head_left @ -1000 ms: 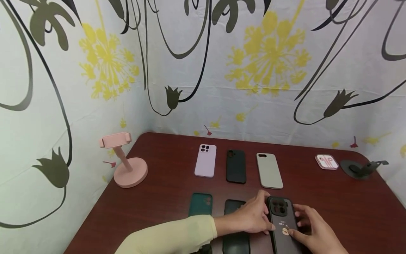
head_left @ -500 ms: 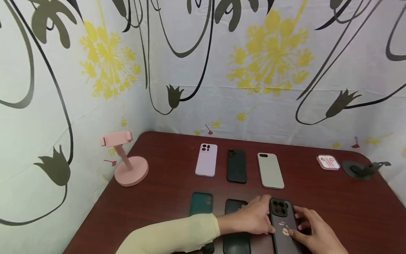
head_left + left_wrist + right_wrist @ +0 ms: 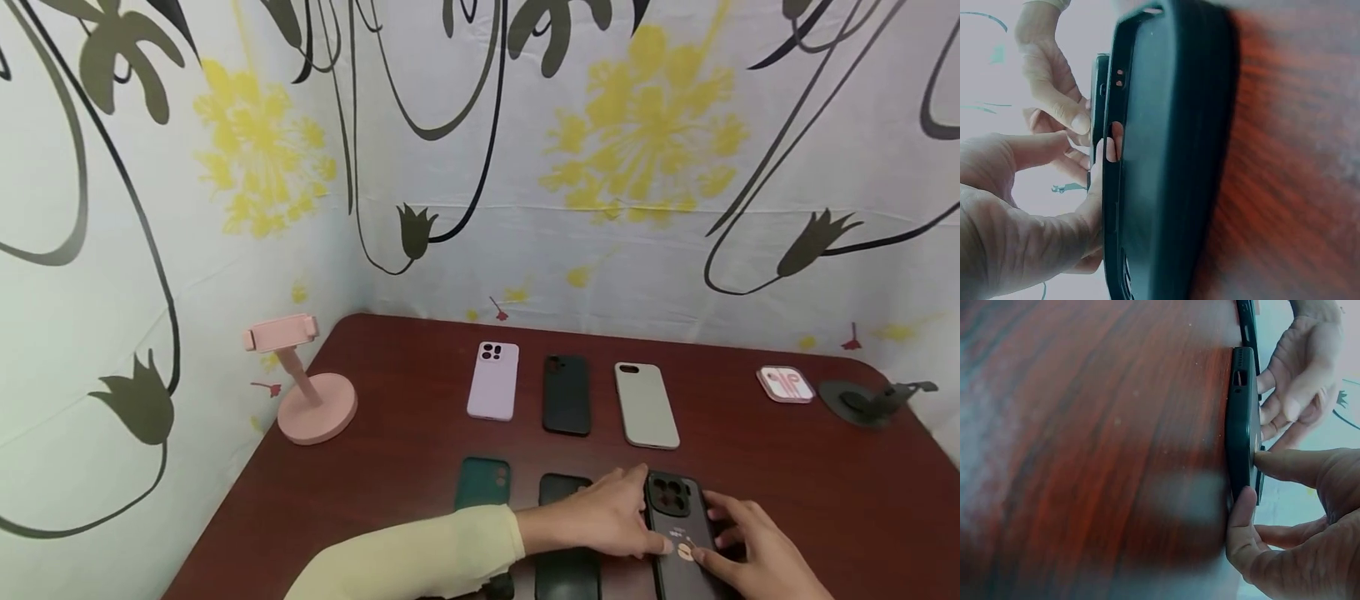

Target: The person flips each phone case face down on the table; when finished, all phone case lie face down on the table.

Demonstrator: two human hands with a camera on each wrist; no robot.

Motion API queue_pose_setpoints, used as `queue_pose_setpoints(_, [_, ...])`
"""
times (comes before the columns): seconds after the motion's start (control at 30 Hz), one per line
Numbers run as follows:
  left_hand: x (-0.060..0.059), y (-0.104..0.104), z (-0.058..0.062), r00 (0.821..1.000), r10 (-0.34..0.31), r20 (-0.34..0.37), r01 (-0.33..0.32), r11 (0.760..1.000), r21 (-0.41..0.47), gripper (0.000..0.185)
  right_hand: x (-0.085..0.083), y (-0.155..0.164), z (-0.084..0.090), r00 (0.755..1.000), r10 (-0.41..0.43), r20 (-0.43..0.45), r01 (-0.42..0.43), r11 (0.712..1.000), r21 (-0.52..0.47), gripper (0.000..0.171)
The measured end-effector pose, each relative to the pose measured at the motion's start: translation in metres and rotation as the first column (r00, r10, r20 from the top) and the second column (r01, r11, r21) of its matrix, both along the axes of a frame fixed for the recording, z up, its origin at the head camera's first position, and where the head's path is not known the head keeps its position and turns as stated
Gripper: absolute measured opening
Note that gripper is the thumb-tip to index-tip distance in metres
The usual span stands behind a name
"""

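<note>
A dark phone case (image 3: 678, 521) with a square camera cutout and a small printed figure lies on the table at the lower right. My left hand (image 3: 611, 512) holds its left edge, forefinger by the top corner and thumb lower down. From the other side my right hand (image 3: 757, 546) grips it, thumb on the back and fingers along the right edge. The right wrist view shows the end of this case, with a port slot, low against the tabletop. Under my left forearm lies a black phone case (image 3: 566, 575), large in the left wrist view.
Left of these is a green phone case (image 3: 480, 483), partly behind my sleeve. Lilac (image 3: 493, 387), dark (image 3: 567, 404) and pale grey (image 3: 648, 408) cases form a back row. A pink phone stand (image 3: 317, 408), a small earphone box (image 3: 784, 385) and a dark stand (image 3: 855, 404) stand outward.
The left hand's forefinger has slid down slightly from above the case's top corner, and its thumb reaches a little farther onto the edge. The right hand keeps its hold.
</note>
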State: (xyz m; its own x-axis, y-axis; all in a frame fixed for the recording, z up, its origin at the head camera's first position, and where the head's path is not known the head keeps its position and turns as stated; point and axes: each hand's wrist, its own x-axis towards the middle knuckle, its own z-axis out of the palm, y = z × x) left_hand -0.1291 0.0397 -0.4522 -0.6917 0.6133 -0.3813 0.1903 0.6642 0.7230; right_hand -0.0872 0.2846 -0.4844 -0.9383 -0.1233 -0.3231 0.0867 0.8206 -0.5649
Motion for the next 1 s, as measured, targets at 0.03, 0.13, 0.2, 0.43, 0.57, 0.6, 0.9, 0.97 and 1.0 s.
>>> queue_pose_setpoints(0.03, [0.0, -0.002, 0.001, 1.0, 0.004, 0.017, -0.004, 1.0, 0.018, 0.086, 0.0, 0.0, 0.0, 1.0, 0.007, -0.001, -0.007, 1.0, -0.005, 0.088])
queue_pose_setpoints(0.13, [0.001, -0.005, 0.002, 0.999, -0.009, 0.032, 0.008, 0.999, 0.045, 0.081, 0.0, 0.001, 0.001, 1.0, 0.021, -0.003, -0.021, 1.0, -0.018, 0.088])
queue_pose_setpoints(0.2, [0.001, -0.006, 0.003, 0.998, -0.018, 0.064, 0.012, 0.997, 0.082, 0.079, 0.0, 0.002, 0.001, 1.0, 0.018, -0.002, -0.018, 0.999, -0.027, 0.088])
queue_pose_setpoints(0.43, [0.001, -0.013, 0.01, 0.987, -0.04, 0.154, 0.01, 0.981, 0.193, 0.077, 0.003, 0.001, 0.007, 1.0, -0.011, 0.007, 0.012, 1.0, -0.007, 0.093])
queue_pose_setpoints(0.57, [0.005, -0.024, 0.024, 0.978, -0.057, 0.201, 0.004, 0.967, 0.253, 0.077, 0.002, -0.002, 0.016, 0.999, -0.028, 0.019, 0.028, 0.999, 0.016, 0.098])
queue_pose_setpoints(0.6, [0.005, -0.027, 0.027, 0.977, -0.06, 0.206, 0.003, 0.964, 0.266, 0.076, 0.001, -0.003, 0.017, 1.0, -0.026, 0.014, 0.026, 0.999, 0.021, 0.098])
queue_pose_setpoints(0.9, [0.006, -0.067, 0.04, 1.0, -0.018, 0.0, 0.018, 0.974, 0.227, 0.075, 0.01, -0.022, 0.028, 0.999, -0.026, -0.037, 0.025, 1.0, -0.008, 0.094])
queue_pose_setpoints(0.97, [0.007, -0.077, 0.041, 1.0, 0.002, -0.031, 0.005, 0.977, 0.213, 0.074, 0.013, -0.027, 0.03, 0.999, -0.028, -0.038, 0.026, 0.999, -0.041, 0.091])
queue_pose_setpoints(1.0, [0.007, -0.082, 0.041, 0.999, 0.011, -0.043, -0.002, 0.978, 0.208, 0.074, 0.015, -0.03, 0.03, 0.999, -0.029, -0.038, 0.026, 0.998, -0.059, 0.09])
